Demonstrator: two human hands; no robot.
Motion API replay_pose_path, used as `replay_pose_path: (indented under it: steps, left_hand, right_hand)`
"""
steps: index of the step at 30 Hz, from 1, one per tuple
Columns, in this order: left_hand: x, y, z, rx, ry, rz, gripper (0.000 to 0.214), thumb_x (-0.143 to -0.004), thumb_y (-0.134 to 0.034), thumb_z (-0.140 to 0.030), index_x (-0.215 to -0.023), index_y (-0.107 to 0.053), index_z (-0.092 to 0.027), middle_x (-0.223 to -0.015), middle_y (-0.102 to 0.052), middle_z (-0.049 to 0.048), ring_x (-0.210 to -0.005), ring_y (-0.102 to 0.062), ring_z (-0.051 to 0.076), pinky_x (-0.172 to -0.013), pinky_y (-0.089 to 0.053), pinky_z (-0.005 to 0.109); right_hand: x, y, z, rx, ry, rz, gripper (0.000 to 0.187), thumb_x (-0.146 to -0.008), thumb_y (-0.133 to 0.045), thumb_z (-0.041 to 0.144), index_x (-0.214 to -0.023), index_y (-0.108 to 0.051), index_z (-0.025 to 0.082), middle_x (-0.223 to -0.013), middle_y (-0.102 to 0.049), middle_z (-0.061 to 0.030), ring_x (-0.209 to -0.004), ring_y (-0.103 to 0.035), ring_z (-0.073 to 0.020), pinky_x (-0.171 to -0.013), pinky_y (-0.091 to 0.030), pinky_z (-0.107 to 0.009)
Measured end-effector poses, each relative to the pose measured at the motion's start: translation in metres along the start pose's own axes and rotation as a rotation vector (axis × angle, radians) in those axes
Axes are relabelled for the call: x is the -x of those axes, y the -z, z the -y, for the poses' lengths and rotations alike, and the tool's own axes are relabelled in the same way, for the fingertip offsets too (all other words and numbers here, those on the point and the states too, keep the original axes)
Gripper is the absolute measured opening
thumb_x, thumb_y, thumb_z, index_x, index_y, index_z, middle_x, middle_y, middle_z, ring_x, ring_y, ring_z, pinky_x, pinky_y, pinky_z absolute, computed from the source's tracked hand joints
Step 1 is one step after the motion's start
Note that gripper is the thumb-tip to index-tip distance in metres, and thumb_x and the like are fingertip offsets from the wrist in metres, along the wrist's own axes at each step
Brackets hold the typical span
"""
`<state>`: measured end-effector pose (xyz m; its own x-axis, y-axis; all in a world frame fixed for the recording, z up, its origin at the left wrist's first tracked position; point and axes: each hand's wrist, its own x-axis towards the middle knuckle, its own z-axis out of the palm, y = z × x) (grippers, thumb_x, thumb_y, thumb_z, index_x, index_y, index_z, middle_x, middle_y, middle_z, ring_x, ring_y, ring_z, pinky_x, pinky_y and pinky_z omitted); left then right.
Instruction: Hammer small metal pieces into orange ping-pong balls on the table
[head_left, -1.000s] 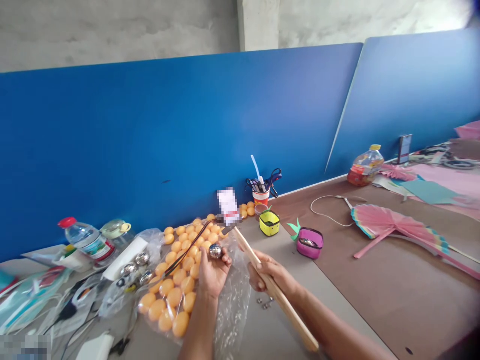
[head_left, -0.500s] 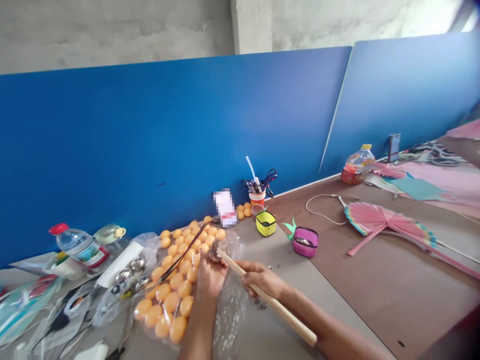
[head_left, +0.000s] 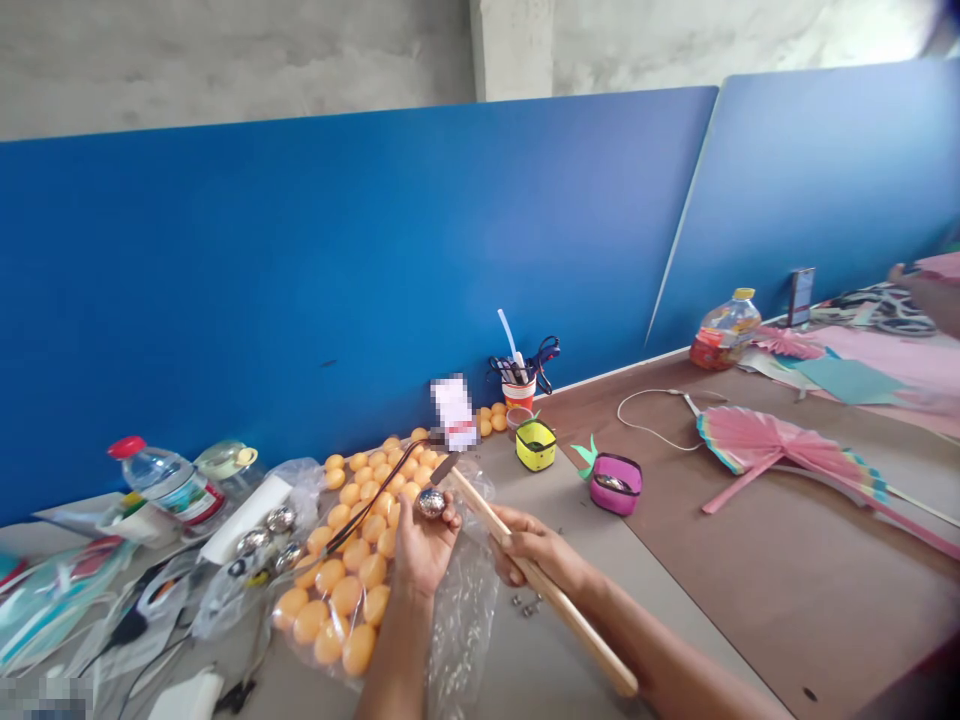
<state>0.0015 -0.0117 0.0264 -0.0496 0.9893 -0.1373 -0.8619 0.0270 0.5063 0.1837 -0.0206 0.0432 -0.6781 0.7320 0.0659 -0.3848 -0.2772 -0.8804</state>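
Note:
My left hand (head_left: 424,550) holds a shiny silver metal ball (head_left: 430,503) between the thumb and fingers, palm turned up. A small hammer with a long pale wooden handle (head_left: 555,590) is gripped in my right hand (head_left: 544,555), partway along the shaft. Its dark head (head_left: 445,466) is just above the ball, apart from it. Under my left wrist lies a clear bag of orange balls (head_left: 352,560), partly hidden by the arm. Several small metal bits (head_left: 527,605) are scattered on the table below my right hand.
A yellow box (head_left: 535,446) and a purple box (head_left: 616,484) stand beyond my right hand. More metal balls (head_left: 280,520) and two bottles are at left. A pink fan (head_left: 787,450) lies at right; a blue partition (head_left: 360,270) runs behind. Another person's arm shows far right.
The hammer head has lifted off the metal ball, up and slightly right. The ball now shows more fully in my left hand. The view has shifted slightly.

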Motion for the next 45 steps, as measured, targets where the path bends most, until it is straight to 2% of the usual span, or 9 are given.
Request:
replay_pose_path:
  steps: [4,9,15,21,25,28,36,41,45]
  left_hand:
    - [-0.001,0.0,0.0,-0.007,-0.008,-0.042,0.035,-0.082,-0.07,-0.047,-0.067,-0.065,-0.016,-0.06,-0.06,0.0037,-0.055,-0.055,0.015,-0.054,-0.048,0.027]
    - [-0.002,0.002,0.0,0.018,-0.015,-0.015,0.037,-0.088,-0.062,-0.049,-0.088,-0.072,-0.013,-0.08,-0.07,0.0124,-0.058,-0.056,0.015,-0.057,-0.05,0.028]
    - [-0.004,0.006,-0.001,-0.004,-0.046,-0.029,0.031,-0.091,-0.059,-0.043,-0.079,-0.07,-0.016,-0.066,-0.065,0.0058,-0.054,-0.056,0.015,-0.053,-0.048,0.027]
    - [-0.003,0.01,0.0,0.028,-0.016,-0.017,0.032,-0.092,-0.059,-0.041,-0.086,-0.072,-0.013,-0.078,-0.073,0.0116,-0.058,-0.063,0.016,-0.056,-0.053,0.028]
    - [-0.005,0.013,0.0,0.091,-0.035,-0.068,0.029,-0.094,-0.055,-0.037,-0.089,-0.073,-0.015,-0.077,-0.075,0.0097,-0.074,-0.072,0.023,-0.072,-0.059,0.037]
    - [-0.004,0.015,-0.002,0.117,-0.018,0.019,0.033,-0.095,-0.052,-0.04,-0.101,-0.073,-0.015,-0.089,-0.077,0.0137,-0.086,-0.073,0.027,-0.083,-0.058,0.044]
    - [-0.004,0.018,-0.005,0.156,-0.028,-0.019,0.045,-0.099,-0.041,-0.041,-0.125,-0.066,-0.014,-0.098,-0.077,0.0174,-0.09,-0.074,0.029,-0.089,-0.055,0.051]
    - [-0.003,0.022,-0.006,0.178,-0.002,-0.018,0.046,-0.098,-0.043,-0.044,-0.125,-0.066,-0.015,-0.097,-0.077,0.0177,-0.095,-0.073,0.031,-0.095,-0.051,0.057]
    - [-0.004,0.025,-0.004,0.205,0.005,-0.014,0.048,-0.098,-0.041,-0.046,-0.126,-0.067,-0.017,-0.102,-0.077,0.0176,-0.096,-0.073,0.03,-0.097,-0.05,0.056]
  right_hand:
    - [-0.004,0.005,-0.007,0.06,-0.11,-0.045,0.055,-0.069,-0.06,0.031,-0.122,-0.063,0.013,-0.043,-0.048,0.0088,-0.035,-0.033,-0.0078,-0.039,-0.024,-0.021]
    - [-0.004,0.008,-0.007,-0.094,0.019,0.0,0.057,-0.071,-0.062,0.036,-0.122,-0.06,0.012,-0.045,-0.05,0.0083,-0.037,-0.035,-0.0083,-0.041,-0.028,-0.021]
    - [-0.004,0.008,-0.008,-0.034,-0.116,0.019,0.057,-0.071,-0.063,0.035,-0.123,-0.06,0.011,-0.041,-0.048,0.0092,-0.033,-0.032,-0.0081,-0.038,-0.025,-0.021]
    - [-0.002,0.004,-0.005,-0.072,-0.038,0.021,0.056,-0.07,-0.062,0.036,-0.121,-0.062,0.012,-0.043,-0.05,0.0087,-0.035,-0.033,-0.0079,-0.04,-0.029,-0.021]
    - [-0.002,0.001,-0.006,0.05,-0.16,0.003,0.057,-0.067,-0.061,0.032,-0.119,-0.064,0.011,-0.042,-0.05,0.0081,-0.033,-0.034,-0.0084,-0.037,-0.026,-0.021]
    - [0.0,0.0,-0.004,-0.042,-0.089,0.047,0.057,-0.067,-0.062,0.034,-0.12,-0.064,0.012,-0.041,-0.049,0.0087,-0.034,-0.033,-0.008,-0.04,-0.028,-0.021]
    - [-0.003,0.002,-0.006,0.019,-0.135,0.023,0.056,-0.068,-0.063,0.038,-0.117,-0.065,0.012,-0.041,-0.049,0.0084,-0.034,-0.035,-0.0089,-0.039,-0.027,-0.021]
    - [0.0,0.002,-0.005,-0.077,-0.015,0.035,0.059,-0.069,-0.064,0.038,-0.122,-0.063,0.012,-0.042,-0.049,0.009,-0.036,-0.034,-0.0079,-0.042,-0.029,-0.021]
    - [-0.001,0.001,-0.006,0.06,-0.136,0.02,0.058,-0.069,-0.062,0.036,-0.121,-0.064,0.011,-0.042,-0.05,0.0082,-0.035,-0.035,-0.0083,-0.04,-0.028,-0.021]
